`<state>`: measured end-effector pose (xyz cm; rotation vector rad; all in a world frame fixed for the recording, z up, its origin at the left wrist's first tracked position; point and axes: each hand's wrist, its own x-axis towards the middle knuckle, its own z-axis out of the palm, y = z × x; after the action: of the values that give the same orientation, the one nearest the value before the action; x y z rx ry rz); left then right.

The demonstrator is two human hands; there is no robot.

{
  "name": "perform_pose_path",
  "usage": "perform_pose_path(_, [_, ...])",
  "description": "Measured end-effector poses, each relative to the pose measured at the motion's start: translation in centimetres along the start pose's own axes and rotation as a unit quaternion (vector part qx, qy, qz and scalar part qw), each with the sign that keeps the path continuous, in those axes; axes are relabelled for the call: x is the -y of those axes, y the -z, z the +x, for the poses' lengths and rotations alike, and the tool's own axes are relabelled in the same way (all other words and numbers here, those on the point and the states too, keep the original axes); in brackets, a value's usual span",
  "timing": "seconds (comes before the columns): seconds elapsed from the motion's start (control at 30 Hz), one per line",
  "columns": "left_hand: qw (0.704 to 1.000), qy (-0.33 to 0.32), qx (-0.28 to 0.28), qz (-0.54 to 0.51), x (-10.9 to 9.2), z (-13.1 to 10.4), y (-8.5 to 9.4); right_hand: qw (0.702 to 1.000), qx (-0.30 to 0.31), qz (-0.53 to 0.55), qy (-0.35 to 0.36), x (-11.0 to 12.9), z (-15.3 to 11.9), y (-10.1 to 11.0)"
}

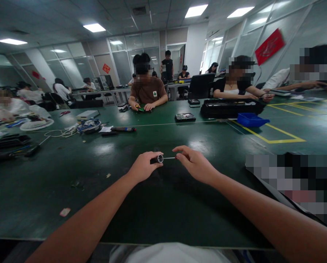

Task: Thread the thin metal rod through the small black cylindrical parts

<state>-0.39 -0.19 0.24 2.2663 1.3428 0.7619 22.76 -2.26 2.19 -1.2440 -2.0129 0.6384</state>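
Presently in work: dark cylinder (154,160) and thin rod (169,158)

Status: handling is judged to be mid-step. The cylinder is secured and the rod is positioned beside it; a completed state cannot be confirmed. Whether the rod is fixed to the cylinder, or only passes behind its edge, cannot be told.

Location: both parts are held between the 2 grips, above the near half of the surface (180,215).

Left grip (143,166): thumb and fingers pinch the dark cylinder, round end toward the camera.

Right grip (195,165): fingers bent, index finger raised, thumb at the red end (176,157) of the rod. Whether this end is pinched or only touched cannot be told.

Materials and shapes:
1. Dark cylinder: short, with a bright, metal-like ring around a recessed face.
2. Thin rod: straight, slender, with a metallic sheen.
3. Surface: smooth, dark green, reflecting the ceiling lights in soft patches.
4. Blue tray (251,120): apparently molded plastic, with sloping walls; located beyond the right grip.
5. Paper scrap (65,212): small, pale, irregular; located near the left forearm.
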Motion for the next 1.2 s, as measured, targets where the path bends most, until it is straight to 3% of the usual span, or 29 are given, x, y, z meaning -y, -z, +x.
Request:
perform_pose_path(0.2, [1.0, 0.0, 0.001, -0.004, -0.1, -0.07, -0.03, 1.0, -0.022, 0.018, 0.011, 0.05, -0.2, -0.06])
perform_pose_path(0.43, [1.0, -0.004, 0.005, -0.003, -0.19, -0.08, -0.06, 0.997, -0.044, 0.046, -0.048, 0.14, 0.03, -0.24])
perform_pose_path(0.67, [1.0, 0.005, -0.005, 0.0, -0.08, 0.01, -0.09, 0.996, -0.07, 0.051, 0.009, -0.04, -0.24, -0.58])
perform_pose_path(0.9, [1.0, 0.002, 0.002, -0.003, 0.11, -0.01, -0.11, 0.998, -0.029, 0.049, -0.029, -0.18, -0.01, -0.23])
perform_pose_path(1.03, [1.0, 0.001, 0.002, -0.001, 0.23, -0.04, -0.22, 0.997, -0.056, 0.048, -0.027, 0.09, -0.02, -0.18])
perform_pose_path(1.2, [1.0, -0.003, -0.021, -0.006, 0.25, -0.08, -0.2, 0.982, -0.085, 0.159, -0.05, 0.25, 0.24, -0.38])
